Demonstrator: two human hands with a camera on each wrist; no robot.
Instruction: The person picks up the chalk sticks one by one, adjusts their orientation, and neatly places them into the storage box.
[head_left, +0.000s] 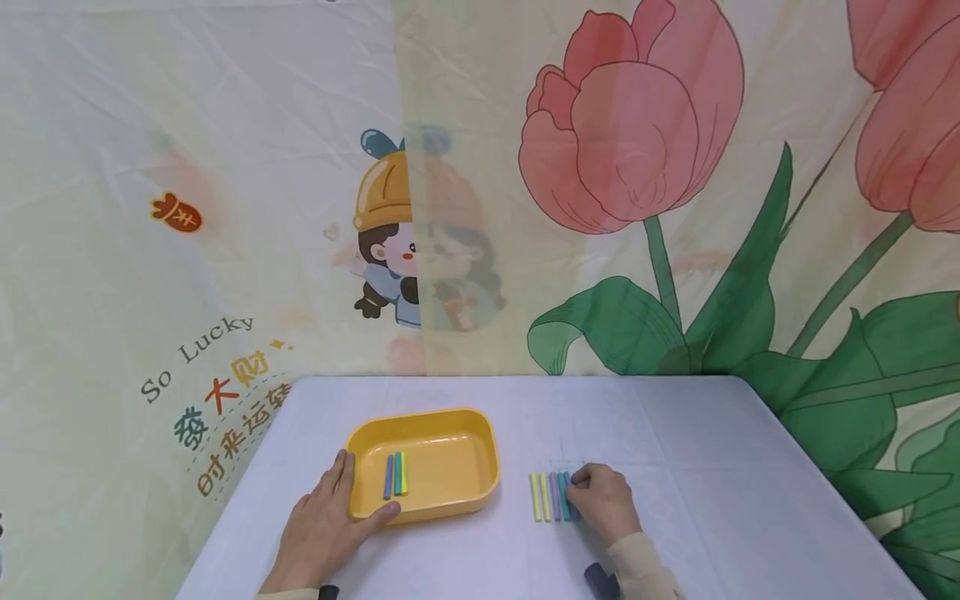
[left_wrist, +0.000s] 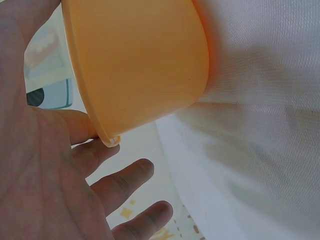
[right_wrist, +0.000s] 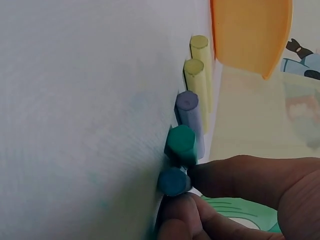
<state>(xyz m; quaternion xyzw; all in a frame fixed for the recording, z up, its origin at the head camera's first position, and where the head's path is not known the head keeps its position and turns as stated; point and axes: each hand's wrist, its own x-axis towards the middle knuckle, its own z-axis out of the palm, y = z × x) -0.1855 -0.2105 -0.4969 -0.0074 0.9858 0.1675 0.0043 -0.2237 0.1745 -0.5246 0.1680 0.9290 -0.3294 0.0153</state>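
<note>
My left hand [head_left: 321,527] rests against the left end of a yellow plastic tray [head_left: 450,467], thumb along the front rim, fingers straight and spread in the left wrist view. Inside the tray lie three chalk sticks: a purple-blue one [head_left: 388,477], a teal one [head_left: 397,474] and a yellow one [head_left: 404,473]. To the right of it, my right hand [head_left: 606,507] pinches a blue chalk stick [right_wrist: 173,182] between thumb and fingers. Beside that stick, a green chalk [right_wrist: 181,142], a purple chalk [right_wrist: 188,102] and two pale yellow chalks [right_wrist: 199,44] form a row.
A white cloth [head_left: 697,500] covers the table. Faint bluish-green marks show on it near the row of chalk. Behind the table's far edge hangs a curtain [head_left: 465,83] printed with tulips and a cartoon figure.
</note>
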